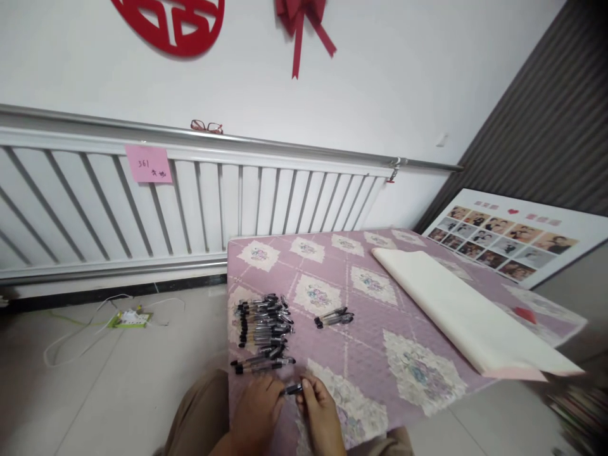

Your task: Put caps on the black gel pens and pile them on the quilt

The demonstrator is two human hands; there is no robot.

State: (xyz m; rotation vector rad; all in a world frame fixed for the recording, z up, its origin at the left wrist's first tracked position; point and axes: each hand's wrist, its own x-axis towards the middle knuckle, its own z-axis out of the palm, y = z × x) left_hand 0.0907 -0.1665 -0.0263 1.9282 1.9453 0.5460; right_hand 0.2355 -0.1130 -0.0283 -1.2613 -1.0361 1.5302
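Note:
A dark-capped pen (291, 389) lies between my two hands near the front left edge of the table. My left hand (259, 405) is closed round one end of it, with the fingers curled. At the other end, the thumb and fingers of my right hand (318, 405) pinch the black cap. Just beyond my hands, a pile of several similar pens (263, 326) lies in rough rows, with clear barrels and black caps. Apart from that pile, to the right, a small group of pens (334, 317) rests on the cloth.
A purple flowered cloth covers the table (365, 326). A large folded cream sheet (446, 304) lies on its right side, near a photo board (503, 237). Behind stands a white radiator (266, 196) with glasses (207, 126) above it. A power strip (129, 318) sits on the floor at left.

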